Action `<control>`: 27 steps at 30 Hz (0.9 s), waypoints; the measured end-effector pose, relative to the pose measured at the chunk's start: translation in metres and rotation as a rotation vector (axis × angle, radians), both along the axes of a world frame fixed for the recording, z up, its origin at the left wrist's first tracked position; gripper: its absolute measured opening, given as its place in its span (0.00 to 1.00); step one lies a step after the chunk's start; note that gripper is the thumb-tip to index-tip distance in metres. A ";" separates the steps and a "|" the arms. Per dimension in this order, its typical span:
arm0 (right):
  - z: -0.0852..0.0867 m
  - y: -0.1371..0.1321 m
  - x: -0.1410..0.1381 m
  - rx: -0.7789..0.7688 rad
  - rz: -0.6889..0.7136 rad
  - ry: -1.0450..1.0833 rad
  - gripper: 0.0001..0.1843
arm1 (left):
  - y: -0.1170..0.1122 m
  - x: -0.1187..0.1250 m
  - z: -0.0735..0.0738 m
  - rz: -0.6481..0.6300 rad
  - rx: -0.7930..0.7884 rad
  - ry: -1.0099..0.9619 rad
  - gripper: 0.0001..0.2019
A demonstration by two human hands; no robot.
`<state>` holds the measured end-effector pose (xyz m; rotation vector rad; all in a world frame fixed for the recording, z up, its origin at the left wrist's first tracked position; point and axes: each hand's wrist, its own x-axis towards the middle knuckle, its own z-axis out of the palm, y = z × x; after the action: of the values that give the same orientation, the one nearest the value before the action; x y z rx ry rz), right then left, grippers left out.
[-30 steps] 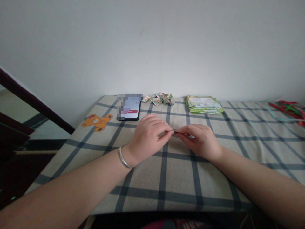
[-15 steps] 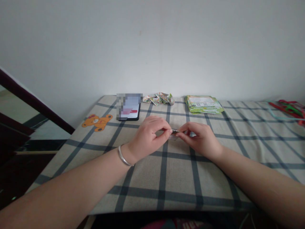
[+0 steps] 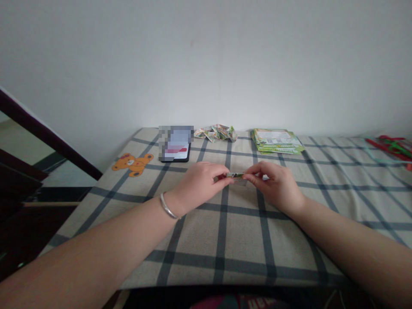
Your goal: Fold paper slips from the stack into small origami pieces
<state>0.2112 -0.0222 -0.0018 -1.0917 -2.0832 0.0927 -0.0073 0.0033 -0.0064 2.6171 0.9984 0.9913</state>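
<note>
Over the middle of the table, a small folded piece of printed paper (image 3: 235, 175) is stretched between my two hands, its narrow edge facing me. My left hand (image 3: 206, 181), with a silver bangle at the wrist, pinches its left end between thumb and fingers. At the right end, the thumb and forefinger of my right hand (image 3: 275, 182) are closed on the same paper. My fingers hide both ends. Beyond the hands lie several folded, crumpled printed papers (image 3: 216, 133) and a stack of green printed leaflets (image 3: 273, 141).
A phone (image 3: 178, 150) with a lit screen lies at the back left, near a bear-shaped mat or sticker (image 3: 132, 165). Red and green items (image 3: 391, 148) sit at the far right. A checked cloth (image 3: 244, 240) covers the table, which meets a white wall (image 3: 212, 64).
The folded paper shows more of its length between my hands, and its printed edge faces me more. My left hand has dropped slightly, and its fingers have shifted on the paper.
</note>
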 end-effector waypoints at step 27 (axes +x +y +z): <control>-0.001 0.004 0.005 0.044 0.062 -0.422 0.06 | 0.002 -0.001 0.001 -0.098 0.108 0.106 0.05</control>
<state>0.2158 -0.0178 -0.0032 -1.0903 -2.4803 -0.1671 -0.0083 0.0054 -0.0052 2.8033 0.8519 0.9163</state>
